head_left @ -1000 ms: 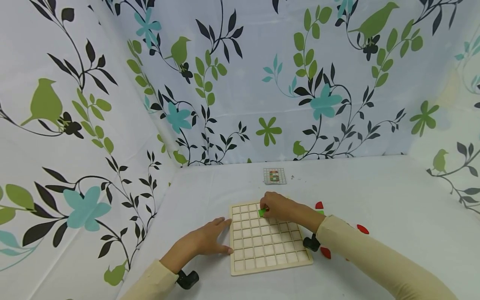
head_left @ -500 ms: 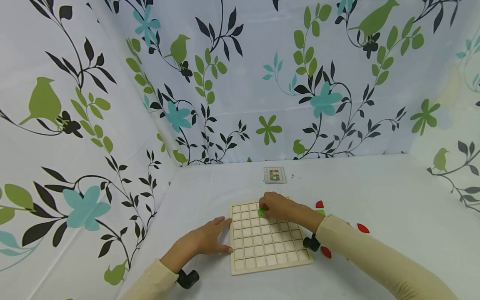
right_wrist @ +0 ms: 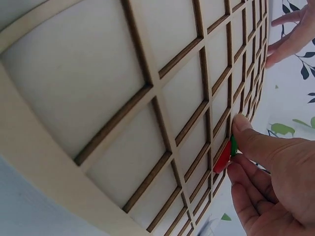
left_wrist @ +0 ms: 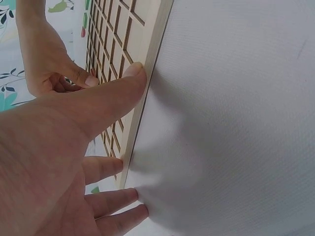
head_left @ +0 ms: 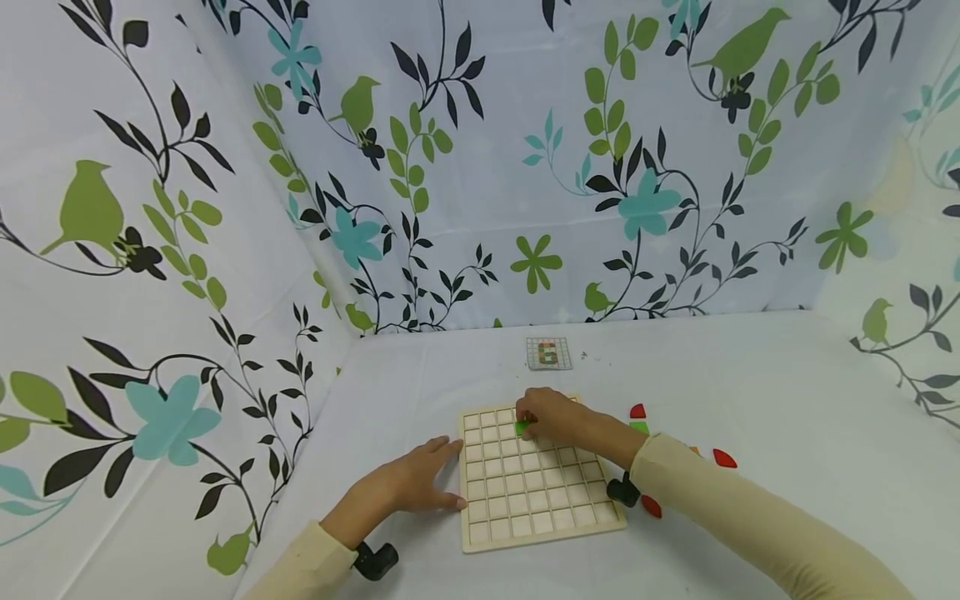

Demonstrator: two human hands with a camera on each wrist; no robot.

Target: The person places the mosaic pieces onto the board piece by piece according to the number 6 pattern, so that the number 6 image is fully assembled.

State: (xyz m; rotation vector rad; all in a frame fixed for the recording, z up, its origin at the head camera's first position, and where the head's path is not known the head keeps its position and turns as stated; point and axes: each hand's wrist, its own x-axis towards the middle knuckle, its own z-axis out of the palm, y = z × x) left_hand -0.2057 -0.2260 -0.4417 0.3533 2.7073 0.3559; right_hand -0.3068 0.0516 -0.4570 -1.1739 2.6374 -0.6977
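Observation:
A wooden grid board [head_left: 497, 506] with square cells lies on the white cloth. At its far part my right hand [head_left: 551, 415] pinches a small green tile [head_left: 521, 427] between thumb and fingers. The right wrist view has this green tile [right_wrist: 234, 146] right beside a red piece with a curved edge [right_wrist: 223, 158], which sits in a cell. My left hand [head_left: 420, 477] rests at the board's left edge with fingers spread. In the left wrist view its thumb [left_wrist: 134, 73] touches the rim, and fingertips meet the same side farther along. Fingers partly hide the green tile.
Right of the board lie loose red pieces [head_left: 724, 458], a green piece [head_left: 640, 427] and a partly hidden orange one [head_left: 695, 451], near the right forearm. Behind the board is a small grid card [head_left: 548, 354] with a coloured pattern. A patterned curtain [head_left: 450, 208] stands at the back.
Hardly anything differs. My right hand stays over the same far cells with the green tile, shifting very slightly left. The left hand keeps its place at the board's edge.

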